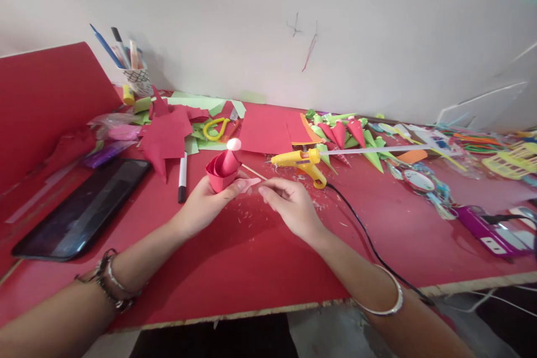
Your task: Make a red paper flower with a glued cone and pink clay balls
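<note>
My left hand (203, 207) is closed around a curled red paper cone (221, 172). A white pompom (234, 144) tops the cone. A small pale pink pointed piece (250, 183) sticks out past the left thumb toward my right hand (293, 204). The right fingers pinch a thin wooden stick (253, 172), whose far end reaches the side of the cone. Just beyond the right hand lies a yellow hot glue gun (302, 163) with a long glue stick (377, 150) in its back.
A black phone (79, 207) and a marker (182, 179) lie left. Red paper (165, 134) and a pen cup (137, 79) stand behind them. Small red and green cones (339, 133) are piled at the back. The glue gun's cord (363, 224) runs right, near a purple power strip (482, 229).
</note>
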A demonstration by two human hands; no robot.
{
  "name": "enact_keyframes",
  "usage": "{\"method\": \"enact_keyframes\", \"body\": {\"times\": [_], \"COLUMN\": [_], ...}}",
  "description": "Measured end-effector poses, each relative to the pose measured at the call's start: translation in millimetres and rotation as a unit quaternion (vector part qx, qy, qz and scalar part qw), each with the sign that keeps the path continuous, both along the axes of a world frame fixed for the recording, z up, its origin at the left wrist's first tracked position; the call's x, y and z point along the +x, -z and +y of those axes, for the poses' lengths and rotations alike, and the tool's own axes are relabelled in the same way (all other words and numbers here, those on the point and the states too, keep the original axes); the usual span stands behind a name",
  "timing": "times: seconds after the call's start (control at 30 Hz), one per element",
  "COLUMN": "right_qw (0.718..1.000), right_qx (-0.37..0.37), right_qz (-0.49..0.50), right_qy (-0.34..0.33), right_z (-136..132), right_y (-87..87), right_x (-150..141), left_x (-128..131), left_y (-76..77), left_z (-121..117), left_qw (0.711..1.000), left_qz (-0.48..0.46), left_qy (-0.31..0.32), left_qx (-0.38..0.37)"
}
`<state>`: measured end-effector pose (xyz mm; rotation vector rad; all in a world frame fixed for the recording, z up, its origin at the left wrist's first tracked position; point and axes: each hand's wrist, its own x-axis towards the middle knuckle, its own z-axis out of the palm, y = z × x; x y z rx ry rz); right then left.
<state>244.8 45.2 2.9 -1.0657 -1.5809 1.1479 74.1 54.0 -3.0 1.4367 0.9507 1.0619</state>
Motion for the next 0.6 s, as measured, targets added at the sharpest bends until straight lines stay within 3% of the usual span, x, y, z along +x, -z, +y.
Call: {"method": "enact_keyframes", "body": {"times": [0.27,0.47,0.6], "right_qw": [0.991,0.977,0.973], "right_qx": [0.062,0.195,0.214], "right_qz": [0.109,0.015,0.004], "right_qy": [0.039,0.082,0.086], "right_z": [0.1,-6.4,-8.2], "right_y": [2.5,-5.2,-6.3], "right_x": [-0.6,0.9,-0.1], "left_x": [1.7,3.2,4.1], "left_y": [-3.3,-7.6,-6.1], "left_z": [-1.3,-4.6,-5.4], "left_qw": [0.999,0.998,0.997], "left_qz": [0.035,0.054,0.033], "left_qy": [-0.003,0.041,0.063], "left_qx": [-0.001,-0.002,-0.009]}}
